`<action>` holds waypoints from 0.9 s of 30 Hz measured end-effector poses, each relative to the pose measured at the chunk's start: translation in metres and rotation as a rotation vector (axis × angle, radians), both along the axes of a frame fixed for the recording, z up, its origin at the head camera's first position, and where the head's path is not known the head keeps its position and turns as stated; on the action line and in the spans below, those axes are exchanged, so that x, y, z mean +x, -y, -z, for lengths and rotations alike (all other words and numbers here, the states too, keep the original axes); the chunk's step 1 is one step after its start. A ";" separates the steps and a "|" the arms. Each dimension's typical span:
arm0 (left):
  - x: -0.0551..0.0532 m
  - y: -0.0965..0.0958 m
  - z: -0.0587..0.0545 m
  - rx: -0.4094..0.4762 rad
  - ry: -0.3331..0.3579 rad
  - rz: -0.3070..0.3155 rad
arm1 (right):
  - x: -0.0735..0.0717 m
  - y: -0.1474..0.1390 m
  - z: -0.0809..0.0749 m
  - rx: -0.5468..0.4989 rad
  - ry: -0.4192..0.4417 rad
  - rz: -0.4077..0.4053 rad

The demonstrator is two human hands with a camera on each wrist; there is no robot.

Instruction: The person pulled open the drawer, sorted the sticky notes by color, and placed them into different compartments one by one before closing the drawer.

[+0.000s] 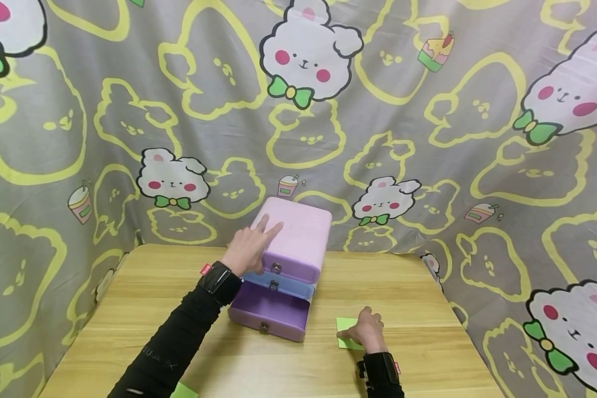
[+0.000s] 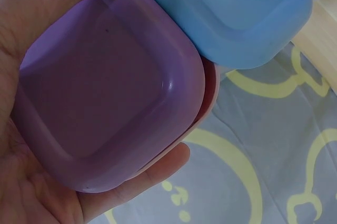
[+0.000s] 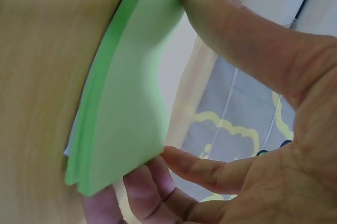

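Observation:
A small chest of drawers [image 1: 300, 235] with a pink top stands on the table. Its purple bottom drawer [image 1: 286, 330] is pulled well out, and the blue middle drawer [image 2: 247, 8] sticks out less. My left hand [image 1: 247, 247] rests over the chest's upper left corner, fingers spread on the pink top and thumb across the purple top drawer [image 2: 105, 82]. A thin gap shows beside that drawer's front. To the right of the chest, my right hand [image 1: 370, 328] pinches a green sticky-note pad [image 3: 124, 98] between thumb and fingers. The pad bends and stands partly off the table.
Another green paper piece [image 1: 184, 391] lies at the near edge, partly behind the left sleeve [image 1: 174, 342]. The wooden table [image 1: 403, 287] meets a grey cartoon-print curtain [image 1: 239, 138] at the back and sides.

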State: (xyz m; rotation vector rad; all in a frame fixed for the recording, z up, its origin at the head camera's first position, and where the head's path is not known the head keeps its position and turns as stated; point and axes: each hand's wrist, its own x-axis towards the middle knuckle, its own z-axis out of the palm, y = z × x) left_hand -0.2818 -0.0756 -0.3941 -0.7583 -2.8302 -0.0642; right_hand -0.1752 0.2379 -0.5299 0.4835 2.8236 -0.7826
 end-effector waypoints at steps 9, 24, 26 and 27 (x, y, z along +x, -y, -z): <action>0.000 -0.001 -0.001 0.004 0.005 -0.004 | 0.001 -0.002 0.002 -0.048 -0.001 0.000; 0.001 -0.002 -0.001 0.002 0.023 -0.004 | 0.003 -0.004 0.001 -0.049 -0.022 0.002; 0.001 -0.002 -0.002 0.004 0.022 -0.005 | 0.003 -0.004 0.001 -0.042 -0.036 -0.003; 0.001 -0.002 -0.002 0.004 0.024 -0.006 | 0.003 -0.004 0.002 -0.046 -0.036 -0.004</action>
